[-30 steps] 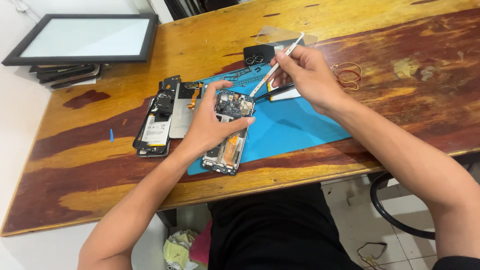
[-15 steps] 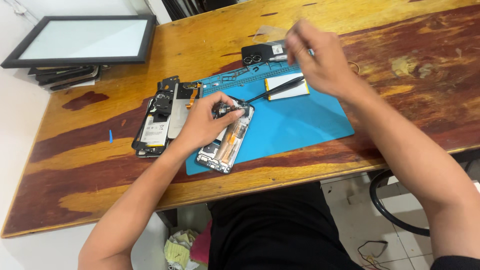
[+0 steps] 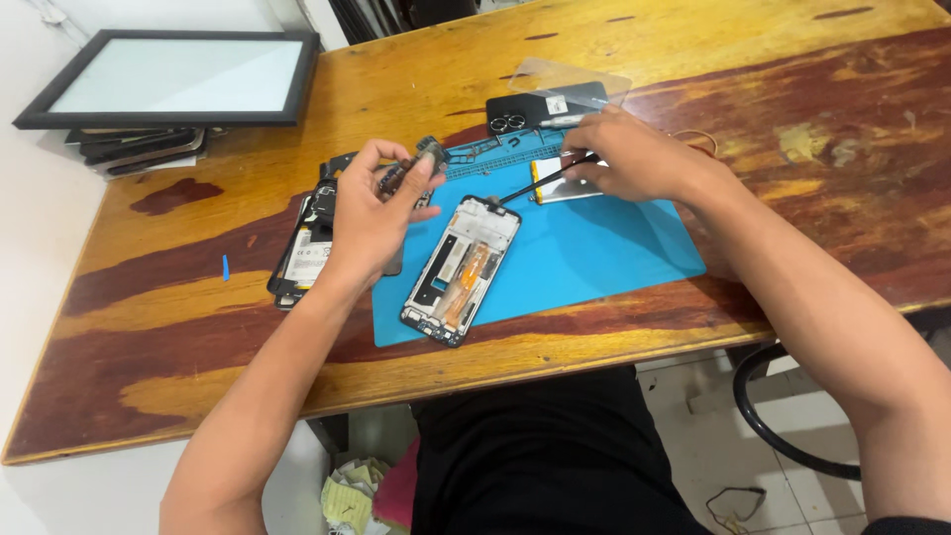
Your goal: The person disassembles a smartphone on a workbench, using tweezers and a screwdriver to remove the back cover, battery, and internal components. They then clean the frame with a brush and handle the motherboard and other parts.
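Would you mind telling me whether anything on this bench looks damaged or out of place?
The phone on the blue mat lies opened, insides bare, askew to the mat's edges. The table has worn, blotchy varnish. Nothing spilled.

opened phone (image 3: 461, 269) on mat (image 3: 594, 248) — tablet (image 3: 173, 77) behind-left

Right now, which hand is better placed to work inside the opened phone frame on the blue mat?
Probably the right hand: it grips a thin black tool whose tip sits beside the top of the opened phone frame. The left hand is lifted off it, holding a small dark part.
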